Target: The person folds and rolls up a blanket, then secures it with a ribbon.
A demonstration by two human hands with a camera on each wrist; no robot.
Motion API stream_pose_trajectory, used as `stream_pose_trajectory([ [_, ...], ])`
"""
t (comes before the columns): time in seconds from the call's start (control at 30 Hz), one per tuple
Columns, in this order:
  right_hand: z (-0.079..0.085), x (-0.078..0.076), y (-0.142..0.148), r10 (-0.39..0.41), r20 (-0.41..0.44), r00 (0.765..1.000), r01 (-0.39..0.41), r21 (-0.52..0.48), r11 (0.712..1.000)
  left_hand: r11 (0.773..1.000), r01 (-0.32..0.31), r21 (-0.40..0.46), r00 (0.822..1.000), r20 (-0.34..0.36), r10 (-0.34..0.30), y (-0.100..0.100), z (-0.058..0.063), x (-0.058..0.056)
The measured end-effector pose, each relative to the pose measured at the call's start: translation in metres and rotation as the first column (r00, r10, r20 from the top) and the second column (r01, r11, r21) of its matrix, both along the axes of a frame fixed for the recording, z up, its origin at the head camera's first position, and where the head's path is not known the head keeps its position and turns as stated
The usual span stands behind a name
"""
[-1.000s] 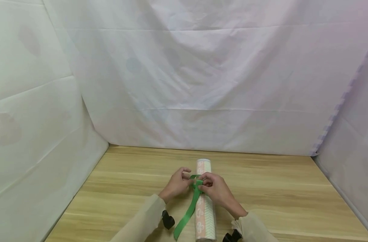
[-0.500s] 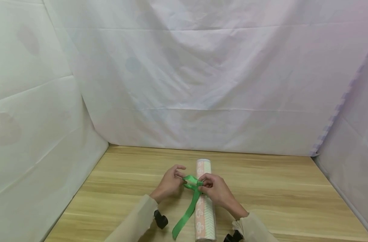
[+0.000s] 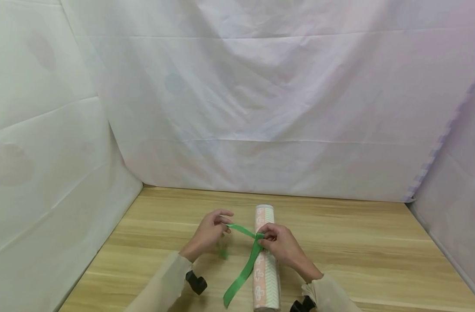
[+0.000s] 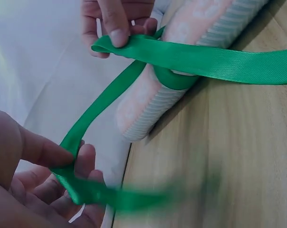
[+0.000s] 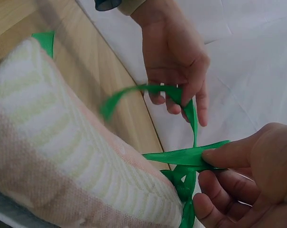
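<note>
A rolled cloth (image 3: 266, 277) with pink and pale zigzag bands lies lengthwise on the table, a green ribbon (image 3: 243, 277) wrapped round its middle. Left of the roll, my left hand (image 3: 208, 234) pinches one ribbon end between thumb and fingers and holds it taut; the loose tip (image 4: 138, 199) dangles, blurred. Over the roll, my right hand (image 3: 282, 245) pinches a folded loop (image 5: 200, 156) of the ribbon between thumb and forefinger. From that fold the other tail runs down to the table, left of the roll. Where the ribbon crosses itself is partly hidden by the right fingers.
The wood-grain table (image 3: 358, 251) stretches out on both sides of the roll. White cloth sheets (image 3: 237, 108) hang behind it and along both sides. A black wrist device (image 3: 196, 282) sits on each sleeve.
My left hand has moved away to the left, drawing the ribbon from a small loop into a straight strand, its tip now swinging free. The right hand keeps its pinch on the roll.
</note>
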State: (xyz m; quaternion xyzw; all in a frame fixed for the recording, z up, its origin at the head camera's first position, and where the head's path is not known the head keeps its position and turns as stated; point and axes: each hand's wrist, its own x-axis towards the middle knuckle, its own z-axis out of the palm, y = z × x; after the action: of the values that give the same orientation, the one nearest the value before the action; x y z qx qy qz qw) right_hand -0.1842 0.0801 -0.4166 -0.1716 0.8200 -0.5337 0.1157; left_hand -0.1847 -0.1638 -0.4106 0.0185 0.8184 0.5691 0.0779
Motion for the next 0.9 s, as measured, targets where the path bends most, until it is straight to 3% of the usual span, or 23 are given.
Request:
stream_pose_trajectory([
  [0.17,0.000,0.000,0.001,0.010,-0.008,1.000,-0.010,-0.025,1.000,0.999,0.045,-0.011,0.996,0.074,-0.044,-0.003,0.008,0.009],
  [0.43,0.000,-0.001,0.002,0.009,-0.038,0.999,-0.010,-0.009,1.000,0.985,0.173,0.010,0.977,0.128,-0.173,0.004,0.014,0.026],
  [0.7,0.000,-0.002,0.002,0.017,-0.048,0.999,-0.017,-0.007,1.000,0.970,0.238,0.056,0.963,0.112,-0.243,0.023,0.020,0.043],
  [0.9,0.002,-0.003,0.002,0.023,-0.041,0.999,-0.023,-0.017,1.000,0.969,0.226,0.105,0.967,0.098,-0.236,0.041,0.020,0.058],
])
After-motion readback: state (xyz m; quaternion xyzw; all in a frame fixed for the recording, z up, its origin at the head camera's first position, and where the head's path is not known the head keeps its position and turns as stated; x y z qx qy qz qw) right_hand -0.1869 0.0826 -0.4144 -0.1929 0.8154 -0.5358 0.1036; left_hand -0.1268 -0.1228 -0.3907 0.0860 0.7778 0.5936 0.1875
